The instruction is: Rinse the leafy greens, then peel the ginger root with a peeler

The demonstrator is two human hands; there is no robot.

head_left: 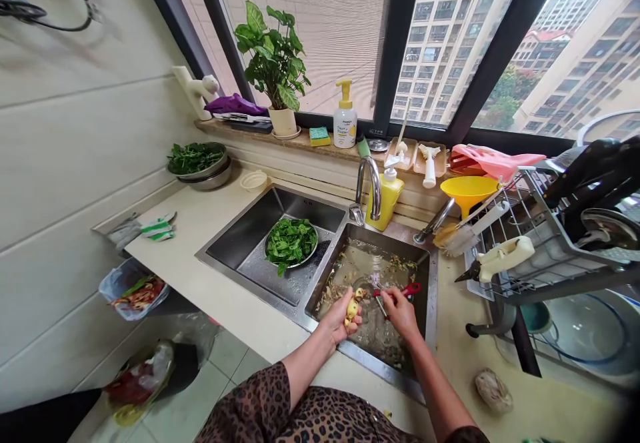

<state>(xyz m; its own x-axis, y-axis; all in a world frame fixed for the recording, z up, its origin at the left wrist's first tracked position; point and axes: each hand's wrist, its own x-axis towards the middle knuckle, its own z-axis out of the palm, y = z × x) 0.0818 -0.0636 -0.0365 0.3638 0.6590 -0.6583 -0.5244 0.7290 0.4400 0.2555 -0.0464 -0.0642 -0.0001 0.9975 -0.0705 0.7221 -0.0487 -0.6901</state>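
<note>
My left hand (342, 317) is closed around a knobby, pale yellow piece of ginger (353, 308), over the front left part of the right sink basin (320, 296). Just to its right, my right hand (399, 311) grips a peeler with a red handle (412, 289); its metal blade points toward the ginger, a small gap away. Murky water (367, 263) with floating brown and yellowish scraps fills the basin beneath both hands. In the left basin (240, 243) a round metal bowl of leafy greens (291, 241) rests on the wet bottom.
A faucet (370, 186) rises behind the basins, beside a yellow soap bottle (387, 196). To the right stands a wire dish rack (530, 229) with knives and scissors. More greens (196, 157) sit in stacked bowls at the back left. A lined waste bin (107, 289) hangs at the counter's left.
</note>
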